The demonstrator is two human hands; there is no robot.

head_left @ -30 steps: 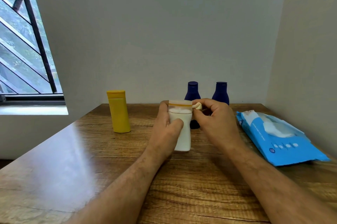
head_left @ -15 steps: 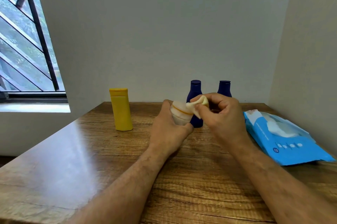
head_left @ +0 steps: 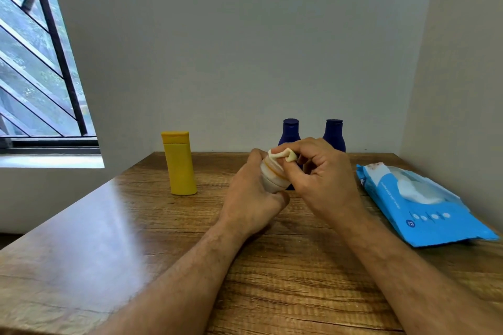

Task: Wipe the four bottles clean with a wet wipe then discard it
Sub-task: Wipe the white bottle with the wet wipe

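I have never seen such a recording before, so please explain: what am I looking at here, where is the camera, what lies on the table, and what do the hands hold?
There is no machine. A person wears one camera on the head, looking forward and down at both bare hands. The left hand grips a white bottle, tilted. The right hand pinches a crumpled wet wipe against the bottle's top. On the wooden table stand a yellow bottle and two dark blue bottles, partly hidden behind the hands. A blue pack of wipes lies at the right.

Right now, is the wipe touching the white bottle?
Touching. The head view shows the right hand pressing the wipe onto the top of the white bottle, with no gap.
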